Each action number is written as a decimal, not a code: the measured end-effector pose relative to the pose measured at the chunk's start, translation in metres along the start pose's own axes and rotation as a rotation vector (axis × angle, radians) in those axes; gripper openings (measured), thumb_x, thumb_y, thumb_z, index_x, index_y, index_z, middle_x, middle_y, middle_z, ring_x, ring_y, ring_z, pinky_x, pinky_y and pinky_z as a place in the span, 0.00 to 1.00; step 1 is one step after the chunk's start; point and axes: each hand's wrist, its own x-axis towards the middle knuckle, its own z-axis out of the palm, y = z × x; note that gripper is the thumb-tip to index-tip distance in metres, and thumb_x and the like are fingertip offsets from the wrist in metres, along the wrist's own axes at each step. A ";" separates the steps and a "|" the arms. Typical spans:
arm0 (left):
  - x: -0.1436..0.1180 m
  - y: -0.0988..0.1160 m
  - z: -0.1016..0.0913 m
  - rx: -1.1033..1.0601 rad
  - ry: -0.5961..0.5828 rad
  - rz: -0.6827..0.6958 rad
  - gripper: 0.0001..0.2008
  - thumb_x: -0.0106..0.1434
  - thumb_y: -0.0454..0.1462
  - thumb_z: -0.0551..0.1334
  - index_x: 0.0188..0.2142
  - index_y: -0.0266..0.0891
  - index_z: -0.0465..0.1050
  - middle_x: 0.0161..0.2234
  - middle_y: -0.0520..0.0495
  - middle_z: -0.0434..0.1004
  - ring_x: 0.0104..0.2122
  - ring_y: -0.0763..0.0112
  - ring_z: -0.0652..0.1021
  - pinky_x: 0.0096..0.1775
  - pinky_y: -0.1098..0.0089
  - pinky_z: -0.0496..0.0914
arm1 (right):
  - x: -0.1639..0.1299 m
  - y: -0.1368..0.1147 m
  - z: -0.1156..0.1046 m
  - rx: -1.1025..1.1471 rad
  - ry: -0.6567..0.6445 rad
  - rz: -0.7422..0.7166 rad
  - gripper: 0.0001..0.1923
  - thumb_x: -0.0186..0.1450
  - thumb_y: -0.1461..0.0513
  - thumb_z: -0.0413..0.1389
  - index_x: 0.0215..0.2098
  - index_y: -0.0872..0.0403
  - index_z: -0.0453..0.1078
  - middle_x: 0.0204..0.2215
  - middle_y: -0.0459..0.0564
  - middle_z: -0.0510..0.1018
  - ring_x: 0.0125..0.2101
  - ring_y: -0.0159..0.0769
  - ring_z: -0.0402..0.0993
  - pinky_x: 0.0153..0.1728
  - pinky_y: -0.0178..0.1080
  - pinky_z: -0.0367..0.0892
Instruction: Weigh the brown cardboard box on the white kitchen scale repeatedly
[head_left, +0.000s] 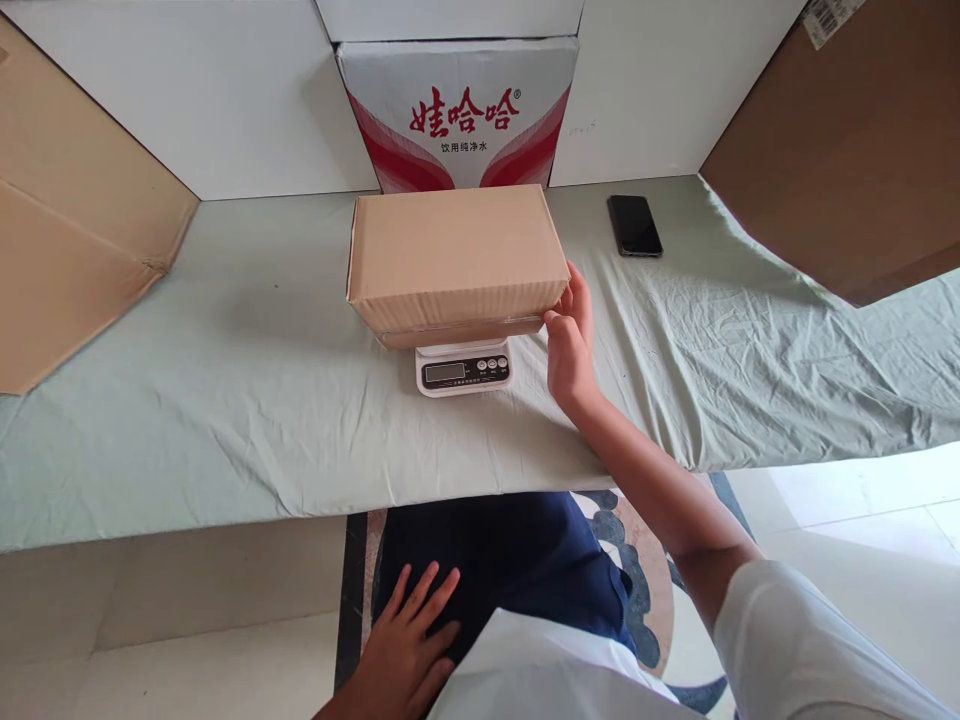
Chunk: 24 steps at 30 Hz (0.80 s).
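Note:
A brown cardboard box (457, 245) sits over a white digital kitchen scale (465, 385), hiding most of its platform. The scale's display and buttons show in front of the box, and the display looks blank. My right hand (570, 340) grips the box at its lower right front corner, thumb on the front face and fingers round the right side. Down on my lap, my left hand (412, 645) lies with its fingers spread, holding nothing.
A black phone (635, 226) lies on the green tablecloth (300, 400) to the right of the box. Behind stands a white-and-red printed carton (461, 120). Large brown cardboard panels flank the table at left (82, 210) and right (847, 150).

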 end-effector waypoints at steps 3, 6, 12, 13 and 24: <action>-0.002 0.004 0.006 0.047 -0.005 -0.038 0.13 0.66 0.48 0.66 0.44 0.46 0.79 0.74 0.45 0.60 0.77 0.55 0.43 0.74 0.50 0.31 | 0.000 -0.001 0.000 -0.013 -0.008 -0.010 0.34 0.64 0.43 0.56 0.65 0.35 0.56 0.72 0.44 0.60 0.71 0.52 0.59 0.69 0.66 0.62; 0.004 0.009 0.012 0.055 -0.015 -0.055 0.13 0.68 0.47 0.64 0.32 0.43 0.77 0.72 0.46 0.65 0.77 0.55 0.49 0.74 0.47 0.32 | 0.000 -0.001 -0.001 -0.073 0.003 -0.009 0.33 0.65 0.42 0.54 0.66 0.34 0.53 0.73 0.43 0.59 0.72 0.51 0.58 0.69 0.65 0.62; 0.010 0.007 0.027 -0.027 0.087 0.069 0.17 0.68 0.41 0.62 0.23 0.41 0.70 0.63 0.53 0.77 0.73 0.60 0.61 0.76 0.53 0.39 | 0.001 0.006 -0.003 -0.128 -0.001 0.010 0.32 0.68 0.42 0.49 0.67 0.35 0.52 0.73 0.44 0.58 0.72 0.51 0.58 0.68 0.65 0.63; 0.011 0.007 0.027 -0.050 0.107 0.068 0.16 0.68 0.40 0.62 0.23 0.42 0.70 0.61 0.53 0.79 0.72 0.61 0.63 0.76 0.55 0.41 | 0.002 0.007 -0.003 -0.129 -0.007 0.007 0.32 0.68 0.42 0.49 0.67 0.35 0.52 0.73 0.44 0.58 0.72 0.50 0.58 0.68 0.65 0.64; 0.077 -0.034 -0.075 -0.145 0.487 -0.025 0.12 0.71 0.37 0.54 0.36 0.40 0.75 0.70 0.42 0.68 0.73 0.56 0.61 0.75 0.55 0.48 | 0.005 0.004 -0.003 -0.069 0.025 0.056 0.29 0.66 0.47 0.52 0.64 0.37 0.57 0.71 0.45 0.62 0.71 0.52 0.59 0.67 0.66 0.64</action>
